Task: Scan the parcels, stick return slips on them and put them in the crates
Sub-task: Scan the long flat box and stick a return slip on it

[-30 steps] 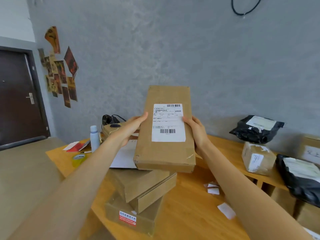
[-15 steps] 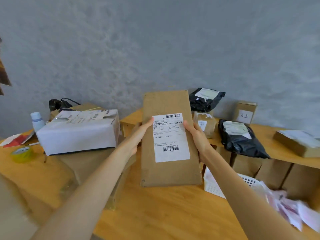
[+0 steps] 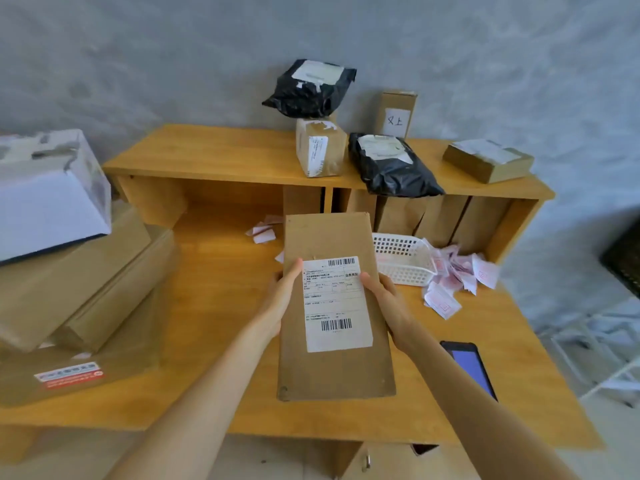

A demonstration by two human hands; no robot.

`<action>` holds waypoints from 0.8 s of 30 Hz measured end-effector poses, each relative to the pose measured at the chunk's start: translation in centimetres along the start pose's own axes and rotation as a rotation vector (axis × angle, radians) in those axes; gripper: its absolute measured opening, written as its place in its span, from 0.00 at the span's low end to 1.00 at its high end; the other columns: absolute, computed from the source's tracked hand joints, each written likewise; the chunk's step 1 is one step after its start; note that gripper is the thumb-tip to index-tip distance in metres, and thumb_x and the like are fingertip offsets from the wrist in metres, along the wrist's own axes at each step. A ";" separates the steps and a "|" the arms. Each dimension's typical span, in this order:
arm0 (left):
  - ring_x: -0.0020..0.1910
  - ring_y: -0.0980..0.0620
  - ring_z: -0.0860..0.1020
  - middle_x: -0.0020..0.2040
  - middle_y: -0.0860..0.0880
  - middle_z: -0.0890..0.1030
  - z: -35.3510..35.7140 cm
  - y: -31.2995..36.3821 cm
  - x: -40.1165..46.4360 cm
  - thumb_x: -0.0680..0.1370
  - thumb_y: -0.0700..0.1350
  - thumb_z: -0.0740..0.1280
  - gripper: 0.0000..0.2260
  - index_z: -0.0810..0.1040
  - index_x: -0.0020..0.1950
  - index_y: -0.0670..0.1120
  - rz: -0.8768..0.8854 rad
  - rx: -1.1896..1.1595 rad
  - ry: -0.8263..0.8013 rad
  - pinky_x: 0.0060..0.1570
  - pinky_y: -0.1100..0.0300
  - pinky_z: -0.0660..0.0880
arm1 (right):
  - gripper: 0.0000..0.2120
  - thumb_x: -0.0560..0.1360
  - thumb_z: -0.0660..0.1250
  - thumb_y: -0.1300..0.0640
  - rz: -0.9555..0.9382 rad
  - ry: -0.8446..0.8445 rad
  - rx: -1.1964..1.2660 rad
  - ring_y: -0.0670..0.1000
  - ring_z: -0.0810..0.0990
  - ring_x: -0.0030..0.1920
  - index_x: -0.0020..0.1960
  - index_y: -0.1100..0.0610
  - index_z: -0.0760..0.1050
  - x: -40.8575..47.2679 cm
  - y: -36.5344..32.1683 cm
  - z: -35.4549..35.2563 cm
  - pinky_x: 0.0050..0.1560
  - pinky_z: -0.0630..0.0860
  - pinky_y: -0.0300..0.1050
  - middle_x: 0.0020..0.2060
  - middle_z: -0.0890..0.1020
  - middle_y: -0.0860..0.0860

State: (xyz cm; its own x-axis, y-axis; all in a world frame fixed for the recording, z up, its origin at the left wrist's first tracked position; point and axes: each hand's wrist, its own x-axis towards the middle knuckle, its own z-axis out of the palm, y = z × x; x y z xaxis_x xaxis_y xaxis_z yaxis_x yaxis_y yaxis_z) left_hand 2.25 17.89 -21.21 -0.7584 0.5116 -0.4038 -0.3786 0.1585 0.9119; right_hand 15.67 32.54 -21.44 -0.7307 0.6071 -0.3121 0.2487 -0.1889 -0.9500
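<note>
A long flat brown cardboard parcel (image 3: 329,237) with a white barcode label (image 3: 336,303) is held over the wooden table (image 3: 214,289), label side up. My left hand (image 3: 282,299) grips its left edge with the thumb on top, and my right hand (image 3: 388,303) grips its right edge the same way. A white perforated basket (image 3: 401,261) sits just right of the parcel, with a heap of pink-and-white return slips (image 3: 453,275) spilling beside it. A phone (image 3: 471,368) with a lit blue screen lies on the table by my right forearm.
A stack of brown boxes (image 3: 79,289) topped by a white box (image 3: 48,199) fills the table's left. The wooden shelf (image 3: 214,154) behind carries two black mailer bags (image 3: 311,88), small brown boxes (image 3: 320,147) and a flat parcel (image 3: 488,161). A white wire rack (image 3: 602,355) stands at the right.
My view has swung right from the box stack and tilted down. The parcel, held in both hands throughout, has come down from raised against the wall to just above the table.
</note>
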 end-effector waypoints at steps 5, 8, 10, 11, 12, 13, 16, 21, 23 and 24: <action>0.47 0.50 0.81 0.51 0.48 0.83 2.5 -3.3 0.9 0.77 0.60 0.65 0.22 0.74 0.62 0.45 -0.013 0.034 -0.038 0.39 0.57 0.74 | 0.27 0.76 0.65 0.40 0.065 0.090 -0.070 0.48 0.80 0.55 0.70 0.50 0.67 -1.1 3.4 -2.8 0.51 0.76 0.44 0.59 0.80 0.47; 0.49 0.51 0.81 0.51 0.49 0.83 3.3 -4.4 1.3 0.78 0.59 0.65 0.20 0.73 0.61 0.46 -0.012 0.053 -0.057 0.41 0.57 0.75 | 0.31 0.76 0.62 0.36 0.093 0.181 -0.147 0.51 0.76 0.60 0.73 0.50 0.65 -1.5 4.9 -5.1 0.59 0.74 0.49 0.65 0.75 0.49; 0.49 0.50 0.81 0.51 0.48 0.82 3.6 -4.9 1.7 0.78 0.58 0.66 0.20 0.73 0.61 0.46 -0.018 0.059 -0.052 0.45 0.55 0.76 | 0.29 0.76 0.63 0.38 0.107 0.303 -0.285 0.54 0.75 0.62 0.72 0.53 0.68 -1.6 5.9 -7.3 0.62 0.72 0.51 0.65 0.75 0.51; 0.50 0.49 0.81 0.52 0.48 0.83 3.8 -5.0 1.9 0.77 0.58 0.66 0.20 0.73 0.62 0.46 -0.021 0.061 -0.043 0.46 0.54 0.77 | 0.29 0.77 0.64 0.40 0.133 0.370 -0.397 0.55 0.74 0.63 0.72 0.55 0.68 -1.6 6.5 -8.4 0.61 0.72 0.49 0.65 0.75 0.53; 0.49 0.49 0.81 0.52 0.48 0.83 4.0 -5.1 2.0 0.77 0.57 0.66 0.20 0.73 0.62 0.45 -0.018 0.063 -0.033 0.45 0.54 0.77 | 0.29 0.77 0.64 0.41 0.168 0.428 -0.523 0.56 0.72 0.65 0.71 0.57 0.68 -1.6 7.2 -9.6 0.60 0.71 0.49 0.66 0.74 0.54; 0.49 0.49 0.81 0.51 0.48 0.82 4.3 -5.2 2.2 0.78 0.57 0.66 0.19 0.73 0.62 0.45 -0.015 0.068 -0.026 0.43 0.55 0.76 | 0.29 0.77 0.63 0.41 0.207 0.473 -0.646 0.58 0.69 0.67 0.72 0.58 0.67 -1.7 8.0 -10.7 0.62 0.70 0.50 0.67 0.72 0.55; 0.49 0.49 0.80 0.52 0.47 0.82 5.3 -5.2 2.5 0.77 0.56 0.67 0.19 0.72 0.62 0.45 -0.005 0.076 -0.015 0.43 0.55 0.76 | 0.36 0.76 0.62 0.37 0.337 0.510 -0.953 0.61 0.63 0.69 0.73 0.61 0.61 -1.9 10.0 -13.3 0.66 0.64 0.51 0.69 0.67 0.58; 0.53 0.47 0.81 0.54 0.47 0.82 6.4 -5.9 3.0 0.75 0.58 0.69 0.23 0.72 0.64 0.46 -0.007 0.110 0.020 0.53 0.48 0.77 | 0.43 0.71 0.65 0.32 0.474 0.503 -1.035 0.60 0.62 0.69 0.72 0.62 0.58 -1.9 11.8 -14.6 0.66 0.65 0.50 0.68 0.65 0.58; 0.52 0.47 0.81 0.54 0.47 0.82 6.7 -6.0 3.1 0.75 0.58 0.69 0.23 0.72 0.64 0.46 0.006 0.122 0.027 0.48 0.52 0.78 | 0.43 0.71 0.66 0.32 0.460 0.515 -1.061 0.59 0.64 0.69 0.71 0.62 0.59 -1.7 12.0 -14.7 0.66 0.66 0.50 0.67 0.66 0.58; 0.52 0.48 0.81 0.54 0.48 0.82 6.8 -6.0 3.0 0.76 0.58 0.69 0.22 0.72 0.63 0.46 0.015 0.127 0.032 0.45 0.54 0.77 | 0.43 0.71 0.66 0.32 0.451 0.517 -1.078 0.59 0.64 0.68 0.71 0.63 0.59 -1.6 12.0 -14.6 0.65 0.66 0.49 0.67 0.66 0.58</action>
State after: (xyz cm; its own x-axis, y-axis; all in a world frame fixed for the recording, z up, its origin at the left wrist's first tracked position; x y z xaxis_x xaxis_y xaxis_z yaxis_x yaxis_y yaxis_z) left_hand 5.82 24.23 -27.38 -0.7807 0.4879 -0.3905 -0.2982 0.2582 0.9189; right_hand 29.12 40.57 -32.11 -0.1767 0.9271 -0.3306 0.9740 0.1162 -0.1946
